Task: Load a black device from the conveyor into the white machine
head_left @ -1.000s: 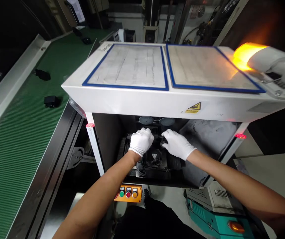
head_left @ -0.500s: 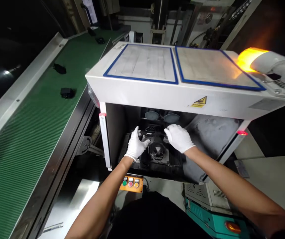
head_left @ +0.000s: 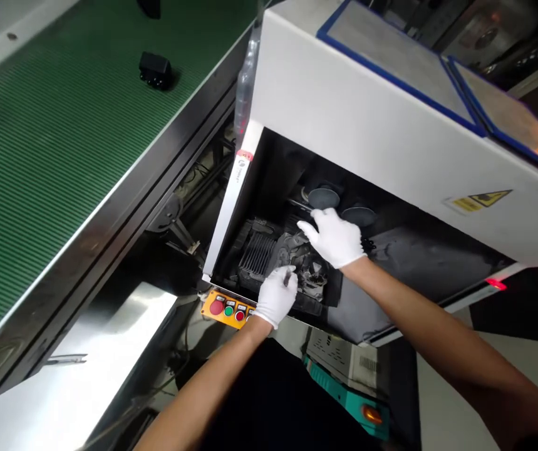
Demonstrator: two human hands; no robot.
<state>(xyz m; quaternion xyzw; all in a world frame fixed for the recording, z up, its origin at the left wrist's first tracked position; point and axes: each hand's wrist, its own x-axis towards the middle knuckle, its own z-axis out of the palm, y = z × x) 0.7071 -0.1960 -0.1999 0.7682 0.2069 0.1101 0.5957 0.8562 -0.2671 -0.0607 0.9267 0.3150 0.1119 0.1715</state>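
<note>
- The left hand (head_left: 275, 295), in a white glove, is now sitting at the front lip of the machine's opening, nearer the person than half a second ago, when it was reaching deeper inside; its fingers are curling together and pinching a small dark part (head_left: 289, 274).
- The right hand (head_left: 335, 237), also gloved, is staying inside the opening, fingers spread and lying on the dark fixture (head_left: 297, 266), just below two round grey pads (head_left: 325, 198).
- The view is swinging left and tilting, so the white machine housing (head_left: 367, 131) is now running diagonally across the picture.
- An orange button box (head_left: 225, 308) with red and green buttons is sitting just beside the left hand, below the opening.
- A green ribbed conveyor belt (head_left: 62, 144) is filling the left side, carrying a black block (head_left: 155, 69), which is now lying higher in the picture.
- A teal unit (head_left: 344, 394) is standing on the floor beneath the right forearm.
</note>
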